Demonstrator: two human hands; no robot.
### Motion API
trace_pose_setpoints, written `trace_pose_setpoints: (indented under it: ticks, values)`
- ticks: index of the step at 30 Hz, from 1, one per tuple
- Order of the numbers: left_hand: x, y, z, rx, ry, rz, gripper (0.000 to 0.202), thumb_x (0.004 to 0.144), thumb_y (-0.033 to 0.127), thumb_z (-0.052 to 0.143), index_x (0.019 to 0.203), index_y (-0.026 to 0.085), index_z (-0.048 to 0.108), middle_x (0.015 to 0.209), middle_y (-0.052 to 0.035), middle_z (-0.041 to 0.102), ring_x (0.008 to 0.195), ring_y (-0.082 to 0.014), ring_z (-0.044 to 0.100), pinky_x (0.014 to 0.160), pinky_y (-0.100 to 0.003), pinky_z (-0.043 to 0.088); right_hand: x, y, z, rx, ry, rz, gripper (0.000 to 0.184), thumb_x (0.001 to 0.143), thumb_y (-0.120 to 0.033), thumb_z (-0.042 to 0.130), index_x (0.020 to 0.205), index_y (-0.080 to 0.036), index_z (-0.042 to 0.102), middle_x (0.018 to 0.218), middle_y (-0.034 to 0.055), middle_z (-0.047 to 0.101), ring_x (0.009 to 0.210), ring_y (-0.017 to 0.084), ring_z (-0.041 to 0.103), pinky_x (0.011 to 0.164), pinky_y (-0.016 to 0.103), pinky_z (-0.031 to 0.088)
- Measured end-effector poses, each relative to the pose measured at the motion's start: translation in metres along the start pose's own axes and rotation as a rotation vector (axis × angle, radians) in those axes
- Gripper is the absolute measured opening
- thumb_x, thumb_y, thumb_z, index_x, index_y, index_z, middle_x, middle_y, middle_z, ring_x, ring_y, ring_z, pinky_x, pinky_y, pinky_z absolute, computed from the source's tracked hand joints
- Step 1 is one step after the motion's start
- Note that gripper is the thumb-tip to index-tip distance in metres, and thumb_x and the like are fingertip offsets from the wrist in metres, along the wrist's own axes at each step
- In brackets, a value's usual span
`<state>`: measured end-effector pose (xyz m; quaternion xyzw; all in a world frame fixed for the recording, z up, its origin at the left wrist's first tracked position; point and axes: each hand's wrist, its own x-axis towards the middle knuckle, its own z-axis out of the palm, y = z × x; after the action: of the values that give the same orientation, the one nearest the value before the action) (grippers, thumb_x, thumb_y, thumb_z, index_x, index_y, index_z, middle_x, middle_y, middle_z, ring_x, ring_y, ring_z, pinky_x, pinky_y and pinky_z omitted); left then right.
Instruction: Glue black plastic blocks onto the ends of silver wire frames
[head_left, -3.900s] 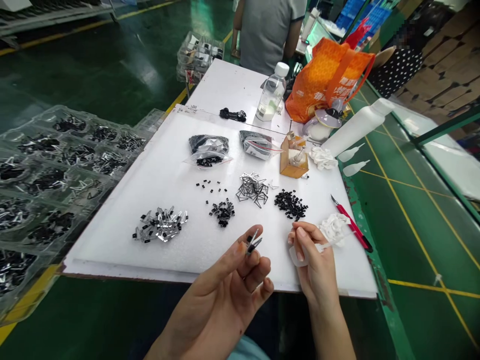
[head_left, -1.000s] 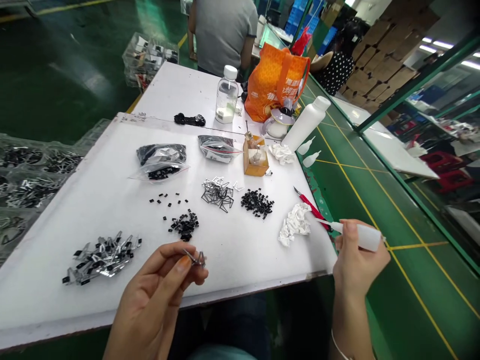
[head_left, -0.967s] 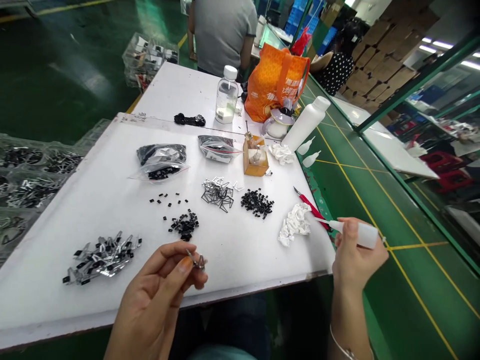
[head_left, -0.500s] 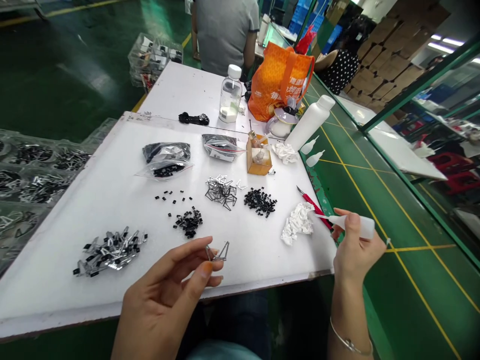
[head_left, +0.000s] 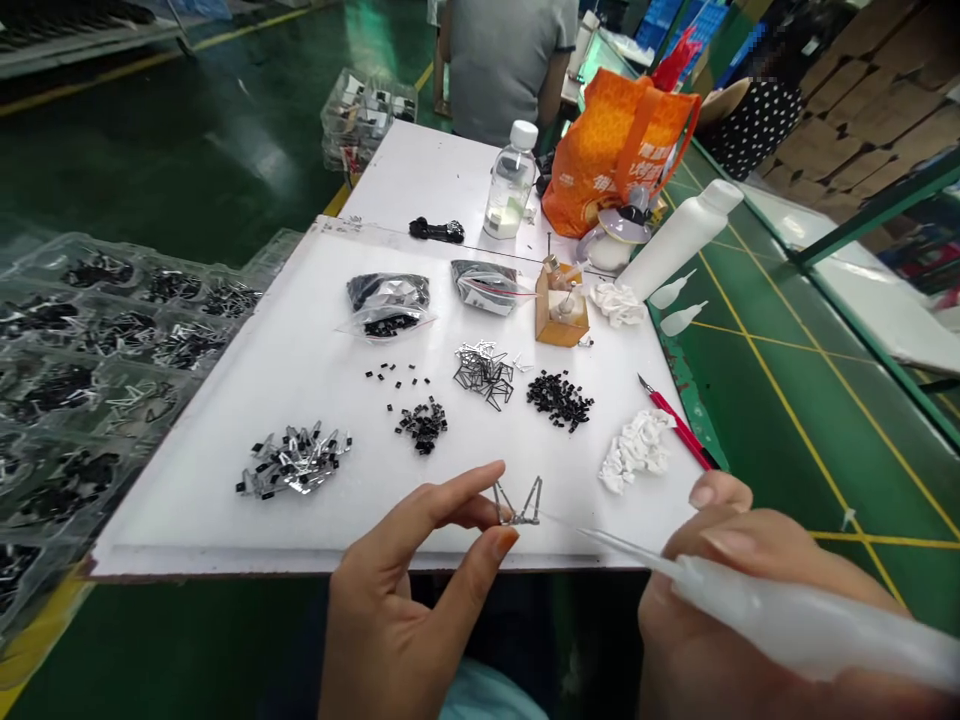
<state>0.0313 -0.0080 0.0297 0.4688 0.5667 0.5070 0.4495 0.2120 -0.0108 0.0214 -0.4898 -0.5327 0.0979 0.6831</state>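
Observation:
My left hand (head_left: 405,590) pinches a small bent-wire frame (head_left: 517,505) between thumb and forefinger, just above the front of a white foam board (head_left: 225,530). My right hand (head_left: 724,590) grips a white squeeze bottle (head_left: 795,615) lying across the lower right. Its thin nozzle points left toward the wire frame, and I cannot tell whether they touch. Further up the board lie a heap of black-and-silver parts (head_left: 294,462), small black pieces (head_left: 424,425), tangled wire frames (head_left: 484,375), a black pile (head_left: 559,400), and several-part plastic bags (head_left: 388,300).
A crumpled white cloth (head_left: 636,448) and red craft knife (head_left: 675,428) lie right of my hands. A small cardboard box (head_left: 561,310), orange bag (head_left: 619,155) and large white bottle (head_left: 681,240) stand behind. Clear trays (head_left: 112,340) sit left; a co-worker (head_left: 506,60) stands beyond.
My right hand has come in toward the front of the view, with the bottle now lying nearly level and its nozzle aimed at the wire frame. My left hand has moved right, still holding the frame.

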Motion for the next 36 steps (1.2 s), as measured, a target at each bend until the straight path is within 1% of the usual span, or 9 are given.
trace_pose_setpoints:
  ticks: [2, 3, 5, 9, 17, 22, 26, 31, 36]
  values:
    - [0.000, -0.002, -0.002, 0.007, -0.024, 0.022, 0.039, 0.085, 0.020, 0.079, 0.110, 0.050, 0.080, 0.084, 0.0111, 0.077, 0.082, -0.0076, 0.073, 0.083, -0.011, 0.057, -0.001, 0.000, 0.008, 0.089, -0.026, -0.089, 0.054, 0.103, -0.051, 0.038, 0.085, -0.024, 0.081, 0.064, -0.0011, 0.066, 0.056, 0.018, 0.058, 0.087, 0.042, 0.046]
    - [-0.001, -0.003, -0.003, 0.005, -0.031, 0.027, 0.038, 0.085, 0.020, 0.078, 0.111, 0.049, 0.079, 0.084, 0.0110, 0.077, 0.083, -0.0076, 0.073, 0.084, -0.012, 0.057, -0.001, 0.000, 0.011, 0.111, -0.027, -0.086, 0.056, 0.104, -0.051, 0.036, 0.086, -0.023, 0.082, 0.065, -0.0010, 0.067, 0.057, 0.018, 0.058, 0.088, 0.042, 0.046]
    - [-0.001, -0.003, -0.003, -0.002, -0.040, 0.032, 0.039, 0.086, 0.020, 0.078, 0.112, 0.048, 0.079, 0.084, 0.0110, 0.076, 0.082, -0.0075, 0.072, 0.085, -0.013, 0.056, -0.004, 0.000, 0.015, 0.097, 0.006, -0.008, 0.057, 0.105, -0.054, 0.036, 0.087, -0.023, 0.081, 0.068, -0.0008, 0.069, 0.063, 0.019, 0.061, 0.096, 0.042, 0.044]
    - [-0.001, -0.001, -0.002, -0.016, -0.038, 0.035, 0.039, 0.086, 0.018, 0.078, 0.113, 0.047, 0.079, 0.083, 0.0110, 0.076, 0.081, -0.0076, 0.072, 0.084, -0.013, 0.057, -0.014, 0.000, 0.016, 0.060, 0.087, 0.067, 0.047, 0.099, -0.056, 0.049, 0.085, -0.023, 0.081, 0.073, 0.0016, 0.069, 0.080, 0.024, 0.065, 0.107, 0.047, 0.039]
    - [-0.003, 0.001, -0.003, -0.020, -0.046, 0.020, 0.037, 0.086, 0.018, 0.078, 0.112, 0.044, 0.080, 0.082, 0.0097, 0.076, 0.080, -0.0088, 0.072, 0.083, -0.015, 0.057, -0.012, -0.002, 0.020, 0.031, 0.197, 0.178, 0.052, 0.093, -0.066, 0.053, 0.072, -0.026, 0.078, 0.064, 0.0025, 0.066, 0.074, 0.027, 0.062, 0.106, 0.055, 0.039]
    - [-0.002, 0.000, -0.003, -0.013, -0.045, 0.012, 0.038, 0.087, 0.018, 0.078, 0.112, 0.047, 0.079, 0.082, 0.0108, 0.075, 0.080, -0.0077, 0.071, 0.084, -0.014, 0.056, -0.012, -0.003, 0.021, 0.051, 0.149, 0.164, 0.052, 0.094, -0.066, 0.053, 0.076, -0.025, 0.080, 0.064, 0.0009, 0.068, 0.068, 0.024, 0.060, 0.107, 0.051, 0.039]
    - [-0.002, 0.000, -0.003, -0.012, -0.038, 0.010, 0.037, 0.086, 0.020, 0.078, 0.111, 0.047, 0.080, 0.082, 0.0109, 0.075, 0.080, -0.0078, 0.071, 0.084, -0.014, 0.056, -0.015, -0.002, 0.021, 0.074, 0.145, 0.170, 0.049, 0.095, -0.063, 0.052, 0.079, -0.025, 0.080, 0.069, 0.0010, 0.069, 0.074, 0.024, 0.061, 0.106, 0.048, 0.038]
    - [-0.002, 0.001, -0.002, -0.015, -0.028, 0.002, 0.035, 0.086, 0.019, 0.078, 0.110, 0.043, 0.081, 0.081, 0.0086, 0.075, 0.078, -0.0097, 0.071, 0.083, -0.016, 0.058, -0.017, 0.000, 0.020, 0.050, 0.134, 0.157, 0.050, 0.096, -0.062, 0.049, 0.080, -0.025, 0.079, 0.071, 0.0016, 0.067, 0.070, 0.024, 0.060, 0.098, 0.050, 0.042]
    - [0.000, 0.001, -0.001, -0.012, -0.021, -0.004, 0.032, 0.085, 0.021, 0.079, 0.110, 0.041, 0.081, 0.081, 0.0070, 0.076, 0.078, -0.0114, 0.071, 0.082, -0.019, 0.059, -0.017, -0.001, 0.021, 0.030, 0.169, 0.183, 0.050, 0.092, -0.065, 0.052, 0.075, -0.026, 0.079, 0.069, 0.0020, 0.068, 0.071, 0.026, 0.060, 0.102, 0.052, 0.040]
